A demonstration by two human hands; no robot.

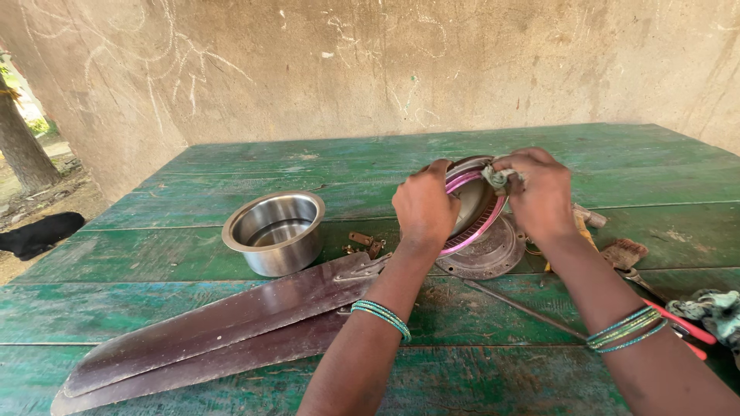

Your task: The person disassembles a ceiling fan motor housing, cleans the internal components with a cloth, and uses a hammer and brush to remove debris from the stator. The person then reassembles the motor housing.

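Observation:
My left hand point(422, 206) grips the left edge of a round metal motor part point(472, 208) with a pink ring around its rim, holding it tilted up off the table. My right hand point(543, 192) presses a small grey-green rag point(501, 179) against the part's upper rim. Under it a round rusty metal cover point(489, 256) lies flat on the green wooden table point(231, 166). Both wrists wear green bangles.
A steel bowl point(276, 231) stands left of my hands. Two brown fan blades point(223, 327) lie across the near left. Small rusty brackets point(364, 243) sit by the bowl. Red-handled pliers point(690, 330), a brush point(624, 252) and a cloth point(717, 308) lie right. A plastered wall point(385, 62) rises behind.

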